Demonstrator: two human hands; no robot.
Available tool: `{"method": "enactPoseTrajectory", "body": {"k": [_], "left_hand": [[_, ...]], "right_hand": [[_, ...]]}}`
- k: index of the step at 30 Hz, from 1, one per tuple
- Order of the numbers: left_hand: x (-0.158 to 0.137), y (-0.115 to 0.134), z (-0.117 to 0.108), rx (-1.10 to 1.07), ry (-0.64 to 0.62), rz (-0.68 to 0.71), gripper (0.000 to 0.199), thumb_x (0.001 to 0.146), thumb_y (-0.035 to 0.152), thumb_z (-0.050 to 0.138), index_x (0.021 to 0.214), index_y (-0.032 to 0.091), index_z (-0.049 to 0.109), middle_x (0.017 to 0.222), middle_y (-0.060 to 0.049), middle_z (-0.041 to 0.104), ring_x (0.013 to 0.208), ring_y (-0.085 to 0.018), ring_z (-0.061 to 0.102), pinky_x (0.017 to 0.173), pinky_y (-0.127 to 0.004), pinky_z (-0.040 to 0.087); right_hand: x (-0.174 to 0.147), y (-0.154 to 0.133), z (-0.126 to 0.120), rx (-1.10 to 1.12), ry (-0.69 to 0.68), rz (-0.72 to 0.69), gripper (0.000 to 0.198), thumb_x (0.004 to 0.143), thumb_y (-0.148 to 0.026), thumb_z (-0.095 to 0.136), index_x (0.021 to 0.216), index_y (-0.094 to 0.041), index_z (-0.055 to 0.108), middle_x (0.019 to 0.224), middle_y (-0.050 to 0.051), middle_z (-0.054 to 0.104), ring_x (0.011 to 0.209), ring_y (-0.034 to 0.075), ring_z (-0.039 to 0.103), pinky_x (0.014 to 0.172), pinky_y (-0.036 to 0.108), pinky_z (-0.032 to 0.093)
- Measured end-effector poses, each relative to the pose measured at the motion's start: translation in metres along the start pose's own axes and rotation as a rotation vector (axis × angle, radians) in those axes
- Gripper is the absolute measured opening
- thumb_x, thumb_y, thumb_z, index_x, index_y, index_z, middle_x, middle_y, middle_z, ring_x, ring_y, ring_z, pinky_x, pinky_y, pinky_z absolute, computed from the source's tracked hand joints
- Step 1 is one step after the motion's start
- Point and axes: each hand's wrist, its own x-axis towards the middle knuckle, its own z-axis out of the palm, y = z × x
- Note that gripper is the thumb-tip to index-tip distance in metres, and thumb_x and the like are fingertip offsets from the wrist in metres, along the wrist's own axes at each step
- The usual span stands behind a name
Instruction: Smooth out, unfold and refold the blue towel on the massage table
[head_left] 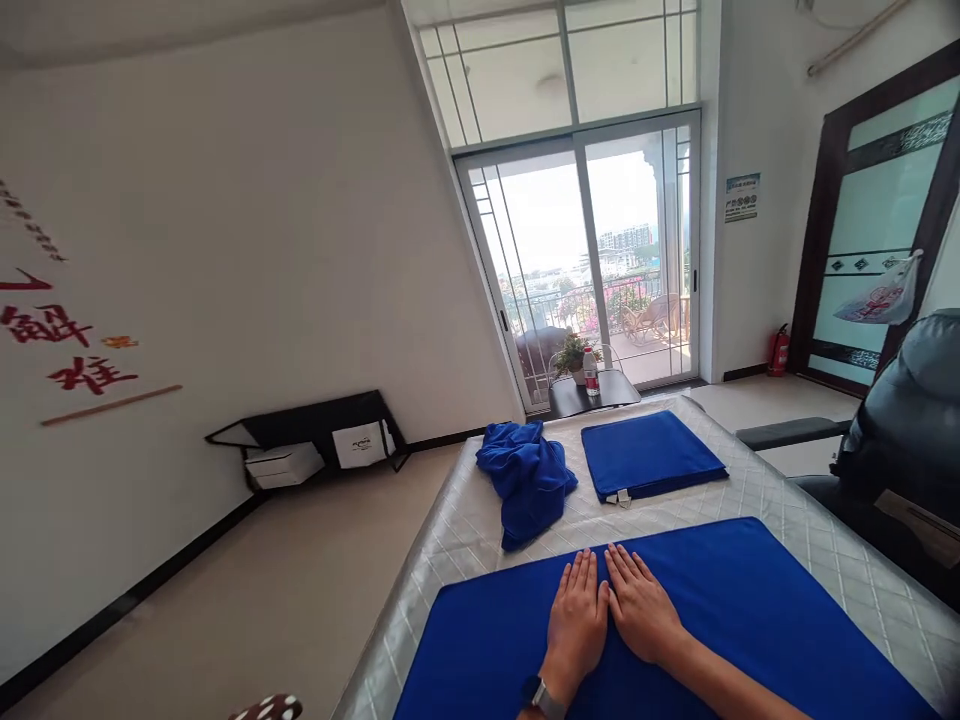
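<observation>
A blue cloth [720, 600] lies spread flat over the near part of a table with a silvery quilted cover [442, 545]. Both my left hand [577, 615] and my right hand [641, 605] rest palms down on this cloth, side by side, thumbs almost touching. Their fingers are stretched out toward the cloth's far edge, and neither holds anything. Beyond them on the left sits a crumpled blue cloth [529, 475]. To its right is a neatly folded stack of blue cloth [652, 455] with a white tag at its near edge.
Past the table's far end, a small dark table [615, 390] carries a bottle [591, 372] and a potted plant [571, 355]. A black chair [907, 400] stands at the right. Low by the left wall, a black rack [315, 420] holds white boxes.
</observation>
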Motion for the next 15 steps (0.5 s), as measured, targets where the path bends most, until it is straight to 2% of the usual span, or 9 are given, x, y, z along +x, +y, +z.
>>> {"method": "enactPoseTrajectory", "body": {"k": [4,7,11,15], "left_hand": [[-0.005,-0.01,-0.003,-0.014,-0.087,-0.059,0.056,0.103,0.043,0.025,0.152,0.016,0.033,0.155,-0.011,0.038,0.144,-0.024,0.032,0.116,-0.047,0.035],[-0.018,-0.03,-0.015,-0.008,-0.166,-0.136,0.062,0.102,0.051,0.02,0.152,0.016,0.033,0.157,-0.011,0.033,0.145,-0.026,0.03,0.117,-0.049,0.032],[-0.045,-0.078,-0.035,0.054,-0.226,-0.243,0.06,0.102,0.046,0.02,0.153,0.015,0.031,0.158,-0.009,0.031,0.147,-0.024,0.025,0.119,-0.047,0.026],[-0.077,-0.134,-0.053,0.193,-0.302,-0.321,0.051,0.1,0.028,0.028,0.148,0.024,0.041,0.157,-0.004,0.032,0.146,-0.023,0.027,0.119,-0.045,0.024]], "right_hand": [[-0.004,0.007,-0.003,0.049,-0.03,0.067,0.068,0.099,-0.05,0.021,0.151,-0.008,0.031,0.158,0.012,0.028,0.147,0.024,0.024,0.12,0.045,0.02],[-0.012,0.028,-0.006,0.062,-0.052,0.121,0.072,0.097,-0.055,0.02,0.152,-0.009,0.029,0.158,0.011,0.026,0.148,0.023,0.021,0.121,0.043,0.016],[-0.029,0.079,-0.015,0.053,-0.044,0.191,0.073,0.096,-0.057,0.021,0.153,-0.013,0.029,0.159,0.007,0.026,0.148,0.021,0.019,0.121,0.041,0.012],[-0.047,0.148,-0.024,-0.01,-0.019,0.295,0.076,0.093,-0.059,0.022,0.153,-0.012,0.029,0.159,0.008,0.028,0.148,0.021,0.019,0.122,0.041,0.012]]}}
